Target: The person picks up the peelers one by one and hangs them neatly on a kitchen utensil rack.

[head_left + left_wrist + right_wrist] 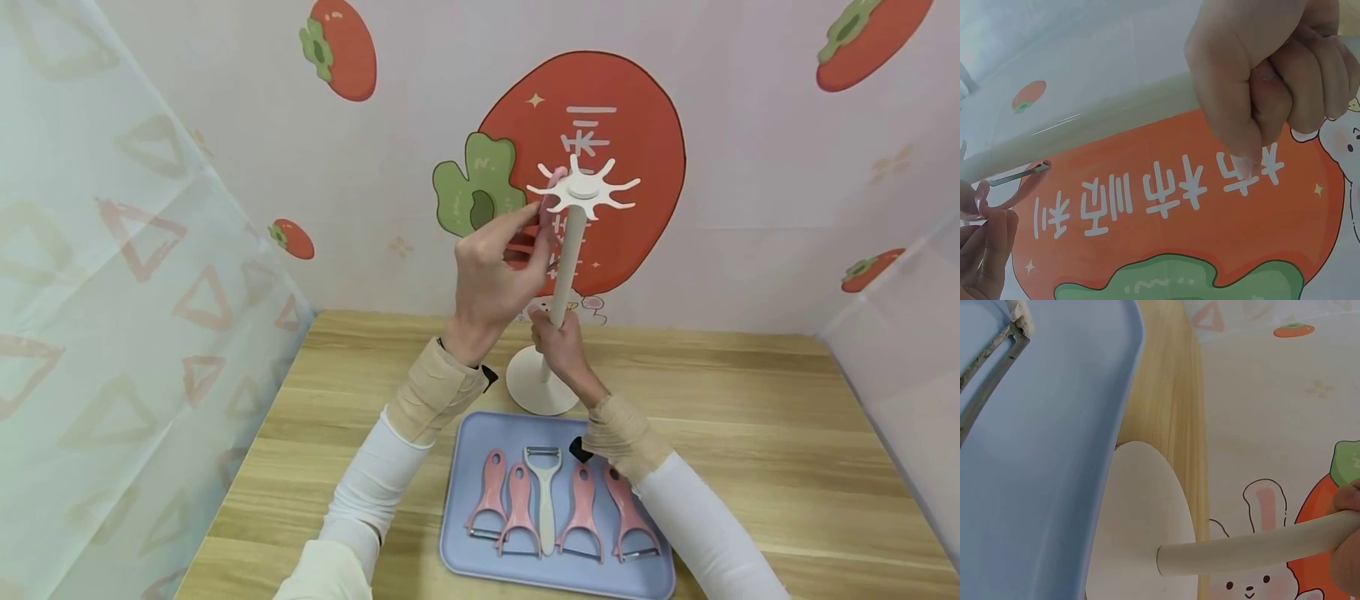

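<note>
A white stand (568, 267) with a pole, a round base and a star-like top of curved hooks (585, 187) rises at the back of the table, leaning slightly. My left hand (498, 258) pinches a pink peeler (556, 177) at the left side of those hooks. The left wrist view shows its metal blade (1019, 175) beside the pole; the fingers partly hide its handle, so I cannot tell whether it touches a hook. Lower down, my right hand (562, 346) grips the pole with curled fingers, above the base (1141, 506).
In front of the stand, a blue tray (468, 450) holds several pink peelers (491, 487) and one white peeler (547, 500). My right forearm passes over the tray's right side. A patterned backdrop (405, 167) stands close behind the wooden table (750, 417).
</note>
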Demonstrator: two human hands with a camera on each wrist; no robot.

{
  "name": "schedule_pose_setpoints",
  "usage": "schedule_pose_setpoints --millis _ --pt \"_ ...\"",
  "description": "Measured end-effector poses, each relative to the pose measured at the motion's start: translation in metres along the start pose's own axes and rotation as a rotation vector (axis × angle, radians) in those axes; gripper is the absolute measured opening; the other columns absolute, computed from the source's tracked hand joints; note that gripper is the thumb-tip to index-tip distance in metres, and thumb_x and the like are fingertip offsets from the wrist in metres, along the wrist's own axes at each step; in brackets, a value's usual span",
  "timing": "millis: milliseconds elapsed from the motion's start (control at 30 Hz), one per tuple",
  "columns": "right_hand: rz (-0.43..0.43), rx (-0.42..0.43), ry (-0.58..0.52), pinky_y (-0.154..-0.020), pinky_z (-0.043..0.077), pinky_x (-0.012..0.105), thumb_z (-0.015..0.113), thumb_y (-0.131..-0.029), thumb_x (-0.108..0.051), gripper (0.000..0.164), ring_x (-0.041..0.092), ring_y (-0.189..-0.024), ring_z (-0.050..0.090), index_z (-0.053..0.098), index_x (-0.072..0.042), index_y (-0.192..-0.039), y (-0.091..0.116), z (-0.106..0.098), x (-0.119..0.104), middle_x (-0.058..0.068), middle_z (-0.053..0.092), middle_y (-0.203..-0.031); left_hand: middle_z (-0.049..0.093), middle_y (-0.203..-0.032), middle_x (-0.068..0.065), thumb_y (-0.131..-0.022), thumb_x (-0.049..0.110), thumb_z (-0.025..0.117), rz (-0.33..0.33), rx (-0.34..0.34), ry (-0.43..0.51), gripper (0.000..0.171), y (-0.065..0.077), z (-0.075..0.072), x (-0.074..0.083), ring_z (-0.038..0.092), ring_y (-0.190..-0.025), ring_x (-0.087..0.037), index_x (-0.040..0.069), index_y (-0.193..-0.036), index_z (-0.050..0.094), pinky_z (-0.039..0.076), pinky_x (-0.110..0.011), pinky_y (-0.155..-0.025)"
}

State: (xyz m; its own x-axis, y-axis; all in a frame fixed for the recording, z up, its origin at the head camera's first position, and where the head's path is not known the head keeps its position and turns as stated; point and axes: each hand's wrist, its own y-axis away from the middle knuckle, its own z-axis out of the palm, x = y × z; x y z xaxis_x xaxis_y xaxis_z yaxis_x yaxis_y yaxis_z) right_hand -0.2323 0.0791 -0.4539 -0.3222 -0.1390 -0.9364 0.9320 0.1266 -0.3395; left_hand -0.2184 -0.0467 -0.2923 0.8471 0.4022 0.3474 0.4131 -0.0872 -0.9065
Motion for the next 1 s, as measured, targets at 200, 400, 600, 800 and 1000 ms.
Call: schedule_pose_setpoints --millis 200,400,600,800,1000 --pt "0.03 0.017 -0.013 -0.041 0.021 0.024 0.053 -0.104 -0.016 0.052 0.006 -0.04 0.028 0.039 -0.008 -0.054 -0.002 0.0 -0.002 -0.009 0.033 -0.045 0.078 -0.092 -0.013 -0.095 0.012 0.069 -0.002 -0.011 0.018 0.029 0.004 -0.001 0.0 0.076 -0.074 -0.016 -0.006 -0.117 0.075 0.059 -0.02 -0.064" --pt "0.037 0.014 -0.009 -0.041 0.022 0.023 0.051 -0.104 -0.016 0.049 0.006 -0.04 0.029 0.04 -0.009 -0.057 -0.002 0.001 -0.002 -0.007 0.035 -0.046 0.078 -0.091 -0.013 -0.094 0.012 0.069 -0.002 -0.013 0.023 0.03 0.006 -0.001 0.002 0.076 -0.074 -0.016 -0.007 -0.117 0.075 0.059 -0.02 -0.064" --pt "0.043 0.014 0.007 -0.042 0.023 0.025 0.052 -0.104 -0.02 0.05 0.008 -0.04 0.03 0.042 -0.011 -0.056 0.0 0.001 0.001 -0.006 0.035 -0.046 0.078 -0.091 -0.013 -0.094 0.012 0.069 -0.018 -0.007 0.007 0.03 0.009 -0.003 -0.001 0.076 -0.073 -0.015 -0.006 -0.117 0.075 0.058 -0.02 -0.063" --pt "0.042 0.022 0.01 -0.041 0.023 0.024 0.052 -0.103 -0.019 0.05 0.008 -0.04 0.03 0.042 -0.011 -0.055 0.001 0.003 0.002 -0.006 0.035 -0.046 0.079 -0.092 -0.013 -0.093 0.012 0.07 -0.027 -0.002 0.009 0.03 0.013 -0.004 -0.003 0.076 -0.073 -0.015 -0.006 -0.117 0.075 0.058 -0.019 -0.062" --pt "0.025 0.03 0.002 -0.041 0.023 0.023 0.052 -0.103 -0.017 0.051 0.007 -0.039 0.03 0.041 -0.009 -0.054 0.0 0.002 0.001 -0.007 0.035 -0.045 0.079 -0.095 -0.015 -0.092 0.014 0.071 -0.047 0.002 0.018 0.032 0.017 -0.005 -0.005 0.077 -0.077 -0.018 -0.007 -0.116 0.074 0.058 -0.02 -0.063"
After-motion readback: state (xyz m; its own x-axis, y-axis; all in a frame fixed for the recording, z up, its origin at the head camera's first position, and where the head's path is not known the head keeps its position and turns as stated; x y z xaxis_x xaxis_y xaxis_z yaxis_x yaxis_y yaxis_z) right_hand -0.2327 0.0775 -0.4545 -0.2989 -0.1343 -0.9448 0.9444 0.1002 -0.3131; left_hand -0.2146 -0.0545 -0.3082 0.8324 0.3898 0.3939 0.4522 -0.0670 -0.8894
